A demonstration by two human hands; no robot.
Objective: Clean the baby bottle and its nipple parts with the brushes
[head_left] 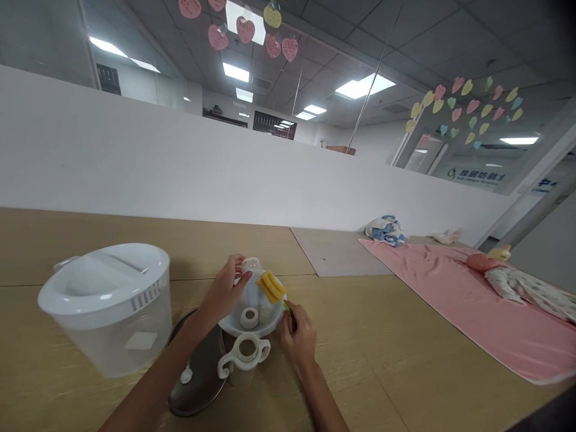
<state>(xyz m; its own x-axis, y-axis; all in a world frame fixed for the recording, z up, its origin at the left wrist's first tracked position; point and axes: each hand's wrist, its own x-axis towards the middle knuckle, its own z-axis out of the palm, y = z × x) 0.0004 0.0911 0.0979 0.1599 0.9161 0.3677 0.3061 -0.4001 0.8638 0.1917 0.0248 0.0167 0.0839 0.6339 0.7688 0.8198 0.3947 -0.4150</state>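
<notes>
My left hand [228,287] grips a small clear plastic cup-like piece [252,266], perhaps a bottle cover. In my right hand [299,333] is a bottle brush with a yellow sponge head [270,287] and a green stem; the sponge meets or nearly meets the clear piece's opening. Both are above a white bowl [231,325], where a white ring [249,317] lies. Just in front of the bowl, a white two-handled bottle holder ring [245,351] stands. A dark oval tray [198,384] with a small white piece [186,375] is partly hidden by my left forearm.
A large lidded translucent bucket [112,318] stands on the left of the tan surface [360,360]. To the right a pink cloth [463,294] is spread, with a blue-white bundle [386,231] and a baby doll-like figure in patterned cloth [531,291]. A white wall [180,162] runs behind.
</notes>
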